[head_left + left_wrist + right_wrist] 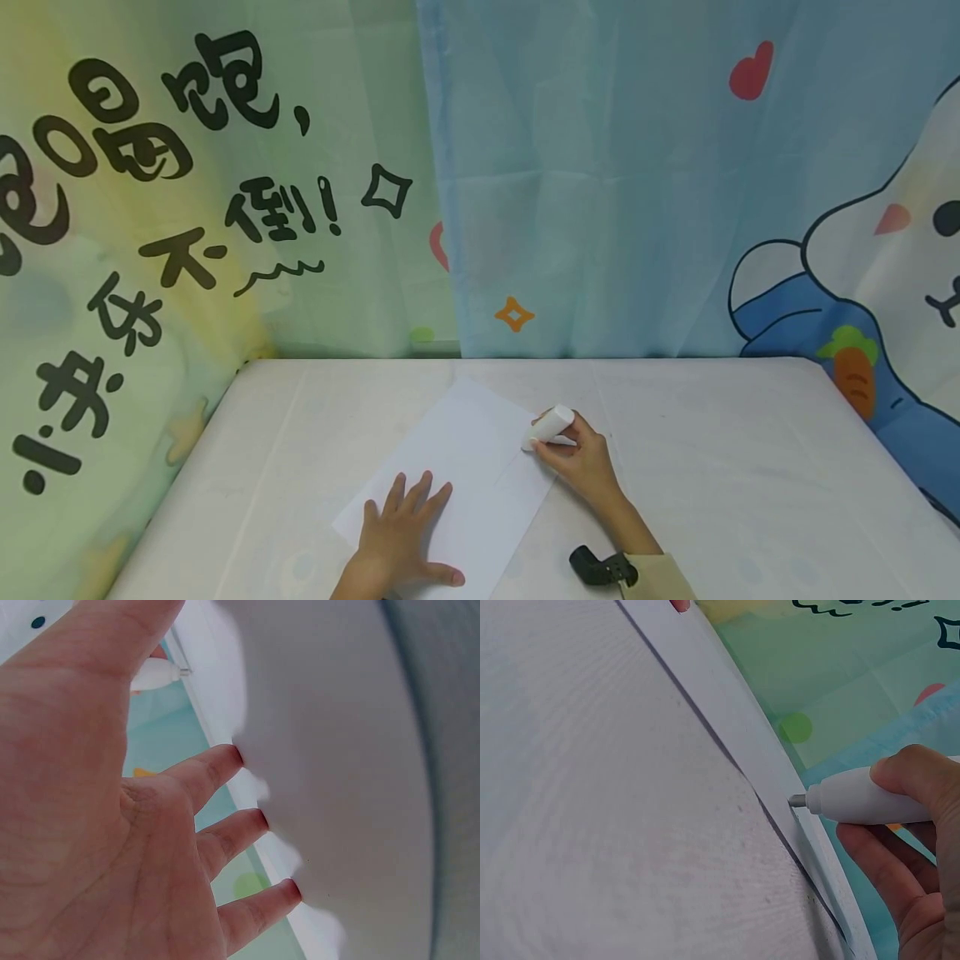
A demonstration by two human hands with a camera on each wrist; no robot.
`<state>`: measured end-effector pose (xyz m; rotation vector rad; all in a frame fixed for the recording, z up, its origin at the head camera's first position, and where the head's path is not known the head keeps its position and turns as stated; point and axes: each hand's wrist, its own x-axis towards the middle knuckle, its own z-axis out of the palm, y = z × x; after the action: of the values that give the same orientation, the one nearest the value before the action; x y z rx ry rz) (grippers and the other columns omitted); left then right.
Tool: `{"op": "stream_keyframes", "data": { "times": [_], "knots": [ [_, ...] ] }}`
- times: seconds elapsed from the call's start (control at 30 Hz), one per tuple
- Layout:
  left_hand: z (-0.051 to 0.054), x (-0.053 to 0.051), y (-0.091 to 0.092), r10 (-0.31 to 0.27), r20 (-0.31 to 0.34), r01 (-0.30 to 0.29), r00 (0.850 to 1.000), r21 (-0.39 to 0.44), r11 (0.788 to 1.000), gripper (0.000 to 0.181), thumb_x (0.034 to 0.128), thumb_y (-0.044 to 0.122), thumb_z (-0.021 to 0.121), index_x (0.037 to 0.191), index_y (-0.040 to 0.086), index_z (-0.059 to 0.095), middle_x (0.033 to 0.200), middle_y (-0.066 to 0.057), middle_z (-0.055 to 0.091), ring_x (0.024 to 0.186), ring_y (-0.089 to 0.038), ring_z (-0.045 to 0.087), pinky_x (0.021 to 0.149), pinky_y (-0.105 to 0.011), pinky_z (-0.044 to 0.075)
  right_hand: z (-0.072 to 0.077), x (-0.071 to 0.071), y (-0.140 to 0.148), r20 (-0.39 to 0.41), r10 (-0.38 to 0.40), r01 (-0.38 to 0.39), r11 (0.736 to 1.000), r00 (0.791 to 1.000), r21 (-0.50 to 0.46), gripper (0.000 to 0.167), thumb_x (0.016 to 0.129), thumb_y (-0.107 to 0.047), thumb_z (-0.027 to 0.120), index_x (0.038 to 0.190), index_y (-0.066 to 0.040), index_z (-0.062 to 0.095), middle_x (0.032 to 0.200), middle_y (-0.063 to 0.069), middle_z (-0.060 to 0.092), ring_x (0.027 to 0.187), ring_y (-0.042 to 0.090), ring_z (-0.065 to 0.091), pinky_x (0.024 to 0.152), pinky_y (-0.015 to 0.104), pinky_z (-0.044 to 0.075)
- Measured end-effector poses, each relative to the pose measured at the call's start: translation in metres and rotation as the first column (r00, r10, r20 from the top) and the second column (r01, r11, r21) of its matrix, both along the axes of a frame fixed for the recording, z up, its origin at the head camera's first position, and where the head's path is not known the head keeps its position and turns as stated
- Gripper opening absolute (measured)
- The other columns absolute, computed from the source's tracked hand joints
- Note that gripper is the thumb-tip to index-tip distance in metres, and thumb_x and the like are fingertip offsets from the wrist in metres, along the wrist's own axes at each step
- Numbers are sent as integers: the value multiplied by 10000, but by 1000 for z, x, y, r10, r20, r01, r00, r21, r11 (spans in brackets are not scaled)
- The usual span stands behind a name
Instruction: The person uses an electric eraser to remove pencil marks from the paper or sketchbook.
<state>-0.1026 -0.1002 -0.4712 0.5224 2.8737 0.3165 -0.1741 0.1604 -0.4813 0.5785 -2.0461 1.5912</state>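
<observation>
head: pen (552, 422) in right hand (588, 463)

Soft, even light fills the head view, bright enough that the white paper (480, 500) nearly melts into the pale worktop (750, 467). The left wrist view is greyer: diffuse shadows fall beside the left grip (112, 810), and a grey strip (454, 787) blurs at the right. In the right wrist view the nearest worktop looks streaky, unfocused.

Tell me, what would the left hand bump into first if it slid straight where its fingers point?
The left hand would likely cross the paper and table freely, meeting the curtain first, though depth is unclear.
</observation>
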Motion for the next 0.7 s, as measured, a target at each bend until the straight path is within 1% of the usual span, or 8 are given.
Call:
{"op": "stream_keyframes", "data": {
  "times": [0.17, 0.27, 0.4, 0.47, 0.57, 0.7],
  "knots": [
    [0, 0, 0, 4, 4, -4, 1000, 2, 1000, 1046, 634, 669, 767, 1485, 195, 387, 1551, -133, 354, 1408, -473, 274, 967, -757, 330, -20, -10, 5, 49, -4, 5, 1000, 999, -17, 434, 667, 241, 740, 1050, 175, 547, 937, 304, 664, 862, -63, 623, 662, 144, 554],
    [0, 0, 0, 4, 5, -4, 1000, 1, 1000, 1046, 636, 670, 766, 1487, 196, 384, 1553, -133, 351, 1409, -473, 271, 966, -759, 327, -19, -9, 5, 74, -28, 29, 1000, 997, -3, 435, 673, 228, 745, 1052, 165, 541, 941, 294, 671, 853, -60, 621, 657, 145, 555],
    [0, 0, 0, 2, 4, -2, 1000, 1, 1000, 1044, 636, 669, 766, 1485, 195, 385, 1551, -133, 354, 1407, -472, 277, 967, -756, 331, -18, -9, 5, 91, -46, 46, 999, 995, 9, 435, 676, 229, 737, 1055, 158, 535, 944, 286, 676, 827, -23, 638, 643, 144, 554],
    [1, 0, 0, 1, 5, -1, 1000, 3, 1000, 1043, 637, 665, 768, 1484, 192, 386, 1549, -135, 356, 1406, -473, 279, 966, -755, 332, -26, -13, 7, 102, -39, 40, 999, 994, -4, 440, 687, 212, 742, 1071, 142, 538, 959, 273, 681, 823, 0, 649, 641, 150, 557],
    [1, 0, 0, 3, 8, -3, 1000, 1, 1000, 1044, 636, 664, 770, 1485, 194, 386, 1551, -134, 353, 1408, -472, 275, 969, -755, 328, -28, -13, 8, 99, -25, 27, 1000, 995, -14, 434, 699, 201, 737, 1078, 138, 535, 966, 273, 679, 816, 36, 664, 640, 164, 562],
    [-2, 0, -1, 4, 3, -4, 1000, 4, 1000, 1051, 628, 678, 765, 1486, 203, 386, 1553, -129, 351, 1411, -469, 272, 970, -755, 328, -28, -14, 8, 105, -17, 20, 1000, 994, -23, 427, 705, 195, 738, 1075, 139, 532, 967, 278, 675, 826, 6, 650, 649, 167, 564]
  ]
}}
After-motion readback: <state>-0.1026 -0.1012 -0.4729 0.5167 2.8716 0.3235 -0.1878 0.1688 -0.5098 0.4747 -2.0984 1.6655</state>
